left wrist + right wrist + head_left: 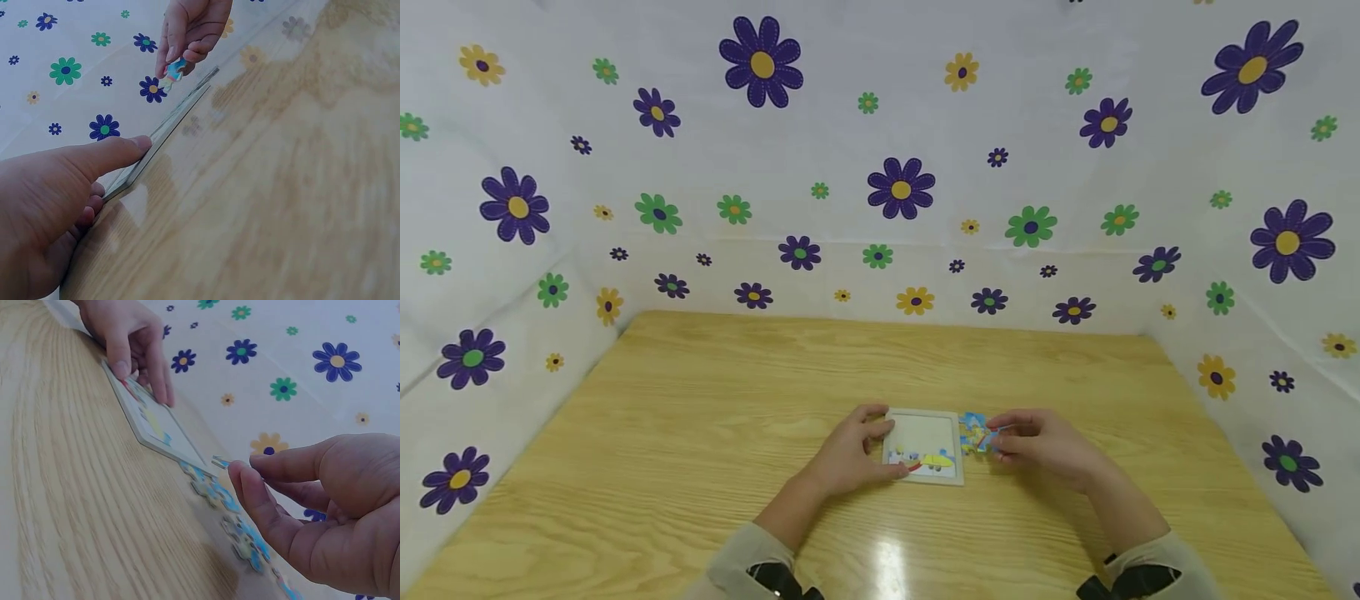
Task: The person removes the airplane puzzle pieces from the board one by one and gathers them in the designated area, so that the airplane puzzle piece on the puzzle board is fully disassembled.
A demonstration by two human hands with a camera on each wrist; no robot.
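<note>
A square puzzle tray (959, 446) with a pale rim lies on the table. Its bottom strip holds fitted pieces showing a yellow shape (937, 460) and a red line; the upper part shows bare cream backing. My left hand (850, 454) grips the tray's left side, thumb on the near rim and fingers along the far part of that edge. To the right of the tray, my right hand (1052, 443) pinches a small blue puzzle piece (220, 462) between thumb and fingertips. Several loose blue and yellow puzzle pieces (247, 544) lie beneath that hand, partly hidden by it in the head view.
The wooden table (737, 392) extends around the tray on all sides. A white cloth (820, 142) with purple, green and yellow flowers walls off its back, left and right. Dark straps (1142, 579) circle both sleeved wrists.
</note>
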